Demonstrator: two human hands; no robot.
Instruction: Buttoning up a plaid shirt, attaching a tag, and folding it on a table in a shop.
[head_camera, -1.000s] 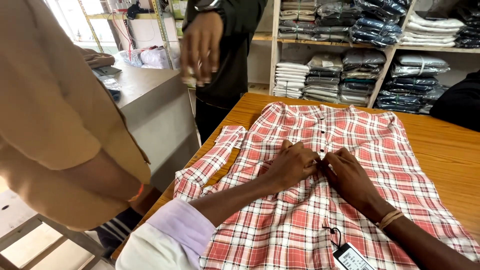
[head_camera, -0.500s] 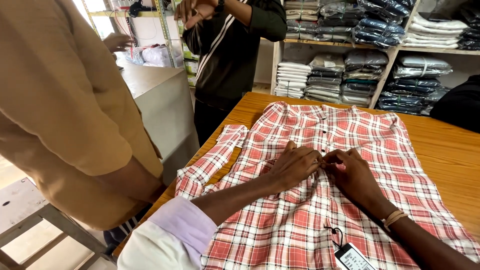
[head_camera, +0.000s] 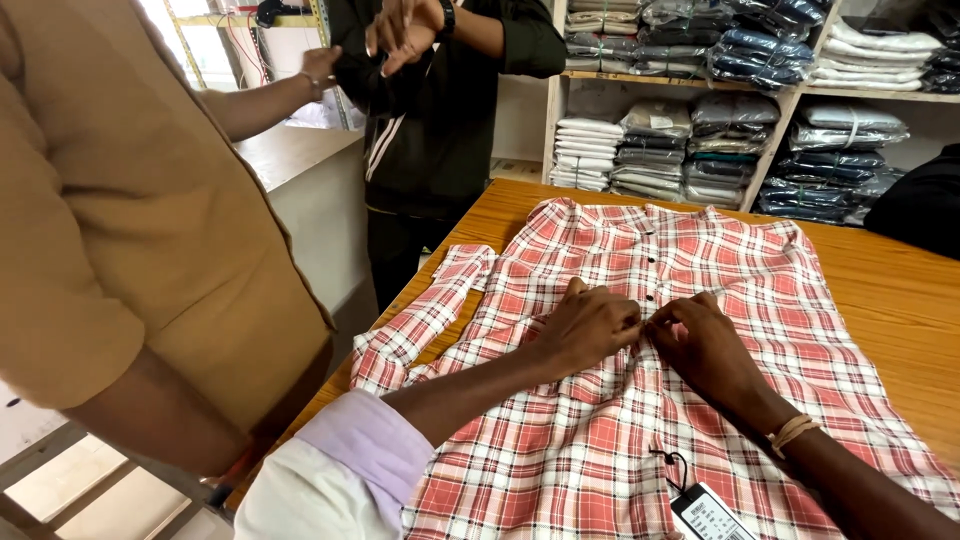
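A red and white plaid shirt (head_camera: 700, 270) lies front up on a wooden table (head_camera: 890, 290), one sleeve folded at the left edge. My left hand (head_camera: 585, 325) and my right hand (head_camera: 705, 340) meet at the shirt's button placket in the middle, fingertips pinching the fabric there. A hang tag (head_camera: 705, 515) on a black cord lies on the shirt near my right forearm.
A person in a tan shirt (head_camera: 130, 220) stands close on the left. Another person in a dark jacket (head_camera: 430, 110) stands beyond the table's far left corner, hands raised. Shelves of folded, bagged garments (head_camera: 690, 130) line the back wall. A dark bundle (head_camera: 920, 205) sits at far right.
My hands stay together on the placket, barely shifting. The person in the dark jacket raised both hands higher, and the person in tan reached an arm toward them.
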